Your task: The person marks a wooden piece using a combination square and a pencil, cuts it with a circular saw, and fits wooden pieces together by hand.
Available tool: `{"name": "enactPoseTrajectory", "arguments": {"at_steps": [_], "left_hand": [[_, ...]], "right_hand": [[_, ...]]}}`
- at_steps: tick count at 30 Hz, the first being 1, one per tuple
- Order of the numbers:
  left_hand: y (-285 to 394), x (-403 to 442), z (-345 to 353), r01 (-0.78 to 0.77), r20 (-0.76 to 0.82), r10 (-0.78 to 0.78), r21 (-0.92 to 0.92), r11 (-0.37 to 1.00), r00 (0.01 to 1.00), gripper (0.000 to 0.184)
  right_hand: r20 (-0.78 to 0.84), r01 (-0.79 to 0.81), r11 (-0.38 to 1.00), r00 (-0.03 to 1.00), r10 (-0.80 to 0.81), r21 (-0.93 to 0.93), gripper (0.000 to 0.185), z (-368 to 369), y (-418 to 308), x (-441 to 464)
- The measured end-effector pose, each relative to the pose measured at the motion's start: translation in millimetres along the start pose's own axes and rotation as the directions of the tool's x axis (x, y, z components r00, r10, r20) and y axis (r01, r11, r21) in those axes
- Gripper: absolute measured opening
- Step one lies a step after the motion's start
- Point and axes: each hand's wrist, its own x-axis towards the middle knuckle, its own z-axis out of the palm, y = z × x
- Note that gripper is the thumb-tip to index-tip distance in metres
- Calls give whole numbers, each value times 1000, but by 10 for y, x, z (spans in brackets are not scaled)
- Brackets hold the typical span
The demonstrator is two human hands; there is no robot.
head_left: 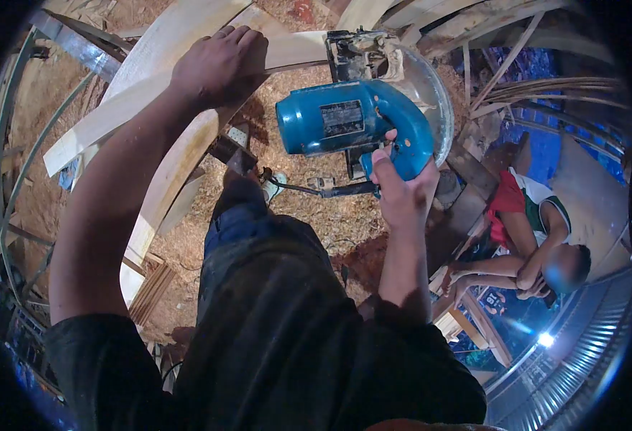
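Note:
My right hand (403,188) is wrapped round the rear handle of a teal circular saw (330,118), its thumb near the trigger. The saw's base plate (341,57) meets the right end of a pale wooden board (298,52). On that board, left of the saw, rests my left hand (224,61), with its fingers bent over the wood; whether it grips the edge is hard to see. A dark power cord (352,189) runs from the saw's handle toward my leg. The blade is hidden.
Sawdust (316,161) covers the ground round my feet. Curved planks (179,154) lie along the left, and thin strips (553,90) are at the upper right. Another person (531,215) sits at the right, near a bright lamp (546,340) and corrugated metal (582,359).

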Motion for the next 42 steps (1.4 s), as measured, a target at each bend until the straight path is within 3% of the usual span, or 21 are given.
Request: {"name": "enactPoseTrajectory", "arguments": {"at_steps": [5, 11, 17, 20, 23, 35, 42], "left_hand": [[-22, -5, 50, -9, -51, 10, 19, 1000, 999, 60], [18, 6, -12, 36, 41, -36, 15, 999, 998, 59], [14, -5, -38, 19, 33, -18, -39, 999, 999, 63], [-23, 17, 39, -6, 20, 6, -37, 999, 1000, 62], [-24, 14, 29, -5, 4, 6, -66, 998, 1000, 62], [-6, 6, 38, 4, 5, -4, 20, 1000, 1000, 59], [1, 13, 19, 0, 12, 0, 0, 1000, 1000, 57]], "right_hand": [[7, 13, 999, 1000, -13, 41, 35, 5, 40, 13], [-4, 6, 1000, 1000, -6, 26, 35, 20, 45, 32], [48, -3, 1000, 999, 3, 6, 31, -11, 47, 48], [65, -82, 993, 995, 76, 86, 30, 17, -40, 13], [52, 2, 997, 999, -6, 77, 29, 16, 36, 32], [89, 51, 995, 994, -58, 80, 28, 44, 12, 82], [78, 11, 997, 997, -16, 72, 29, 64, -41, 87]]}}
